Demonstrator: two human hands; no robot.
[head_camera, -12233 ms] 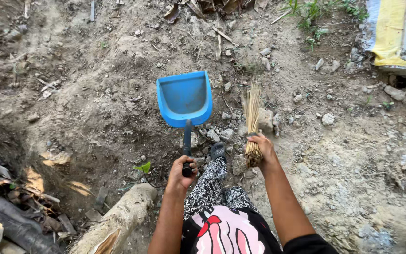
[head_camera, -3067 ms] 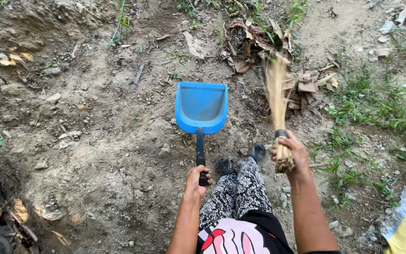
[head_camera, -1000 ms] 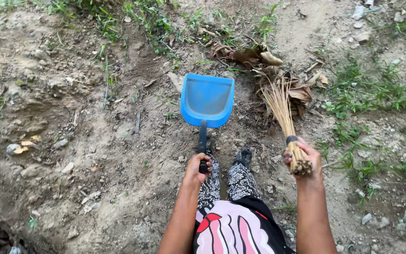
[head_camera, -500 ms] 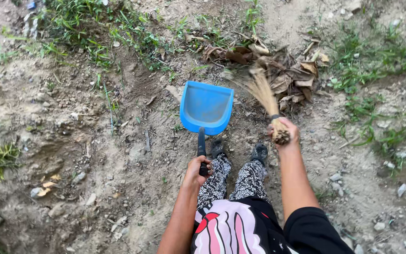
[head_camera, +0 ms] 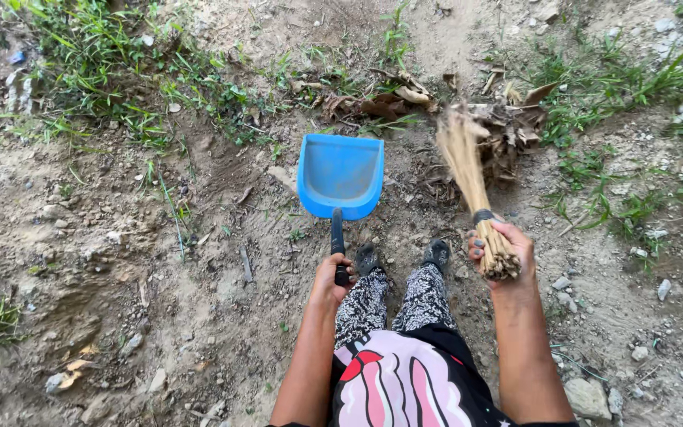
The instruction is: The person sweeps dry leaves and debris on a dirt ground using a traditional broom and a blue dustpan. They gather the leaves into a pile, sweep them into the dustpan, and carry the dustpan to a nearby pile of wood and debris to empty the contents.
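Observation:
My left hand (head_camera: 332,278) grips the black handle of a blue plastic dustpan (head_camera: 341,175), whose open mouth points away from me and rests on bare dirt. My right hand (head_camera: 503,250) is closed around the bound end of a straw hand broom (head_camera: 468,165). The broom's bristles fan out toward a heap of dry brown leaves (head_camera: 496,128) just right of the dustpan. My two dark shoes (head_camera: 401,256) stand right behind the pan.
The ground is uneven dirt with small stones (head_camera: 586,395) at the lower right. Green weeds (head_camera: 124,75) grow along the far left and grass (head_camera: 622,75) at the far right. More dry leaves (head_camera: 373,103) lie beyond the dustpan.
Over the last second the broom swept toward the leaf pile and has lifted back to the right. The dustpan stayed on the dirt in my left hand.

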